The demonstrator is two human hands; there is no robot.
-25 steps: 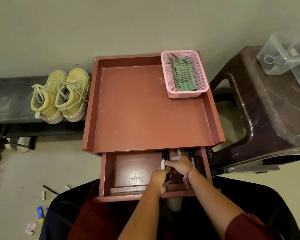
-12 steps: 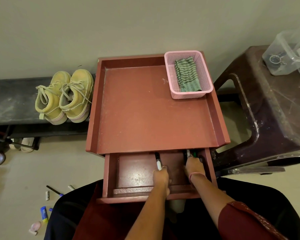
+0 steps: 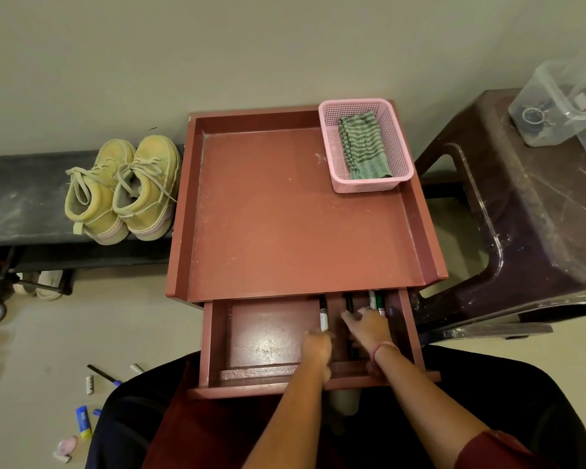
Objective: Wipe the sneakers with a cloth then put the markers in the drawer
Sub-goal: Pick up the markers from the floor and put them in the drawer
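Left hand [image 3: 316, 346] pinches a marker [image 3: 323, 316] inside the open drawer [image 3: 268, 336]; right hand [image 3: 369, 328] lies spread over other markers [image 3: 376, 301], likely lining them up.

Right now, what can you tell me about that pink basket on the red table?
The pink basket is a small rectangular bin that looks like plastic, its walls and floor a fine mesh of holes under a solid rim. It stands upright in the far right corner of the red table, close against the table's raised edges. Inside it lies a folded green striped cloth, laid lengthwise. Neither hand touches the basket.
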